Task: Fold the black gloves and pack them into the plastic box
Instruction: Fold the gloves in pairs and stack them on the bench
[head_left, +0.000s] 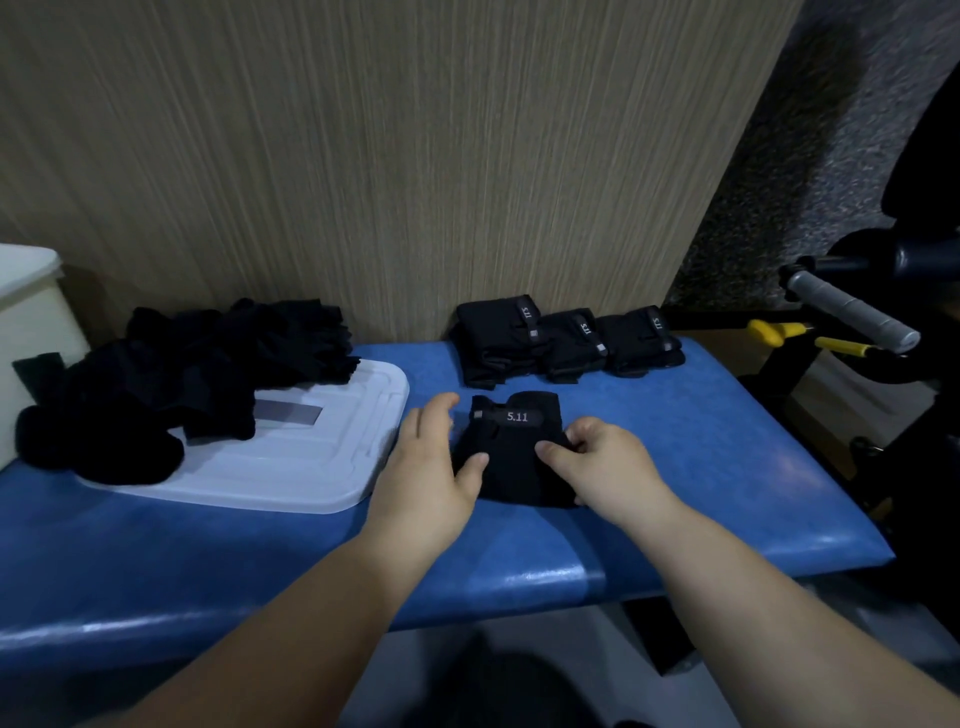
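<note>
Black glove (511, 452) with the 5.11 tab lies mid-frame on the blue bench (675, 467), the left hand (431, 467) loose-fingered with its thumb resting on it, the right hand (602, 462) pinching its right edge, three folded gloves (566, 340) just behind, the unfolded pile (182, 374) on the white lid (311, 457) at left.

A blue padded surface (701, 447) stands against a tan wood-grain wall panel (363, 156) — dim light, speckled grey area (810, 171) right, behind a grey-gripped handlebar (852, 312).

Gym: padded bench (675, 467), machine handle (852, 312).
</note>
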